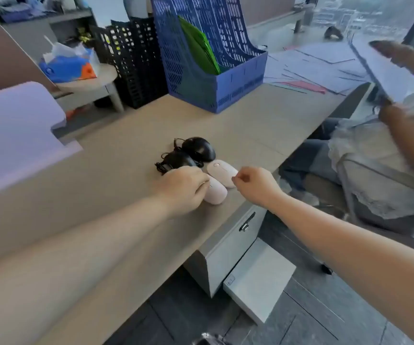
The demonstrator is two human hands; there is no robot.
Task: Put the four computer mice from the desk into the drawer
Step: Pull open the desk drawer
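Two black corded mice (199, 148) (177, 160) and two pale pink mice lie together near the desk's right edge. My left hand (182, 186) rests on the near pink mouse (215, 194), fingers curled over its top. My right hand (254, 185) is at the near end of the far pink mouse (222, 170), thumb and fingers pinched at its edge. Below the desk edge stands a grey drawer unit; its lower drawer (259, 280) is pulled out, the inside hidden from here.
A blue file rack (238, 80) and a black mesh rack (131, 63) stand at the back of the desk (101, 195). Another person sits at the right holding papers (385, 78). A lilac partition (14, 135) rises on the left.
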